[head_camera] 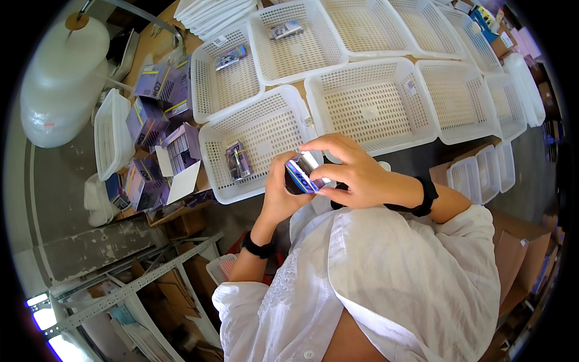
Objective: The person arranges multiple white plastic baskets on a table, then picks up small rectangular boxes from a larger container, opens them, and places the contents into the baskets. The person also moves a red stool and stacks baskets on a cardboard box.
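My left hand grips a small printed box, dark with blue and purple edges and a number on its side. My right hand has its thumb and a finger on the box's right end, with the index finger stretched over the top. The box is held before my chest, above the near edge of a white perforated plastic basket. In that basket lies a purple package with a shiny surface. An opened purple carton, its white flaps spread, holds a row of small boxes left of the basket.
More white baskets stand in rows, two with a small package each. Purple cartons are piled at the left, near a large bubble-wrap roll. A metal shelf frame stands lower left; cardboard boxes are at right.
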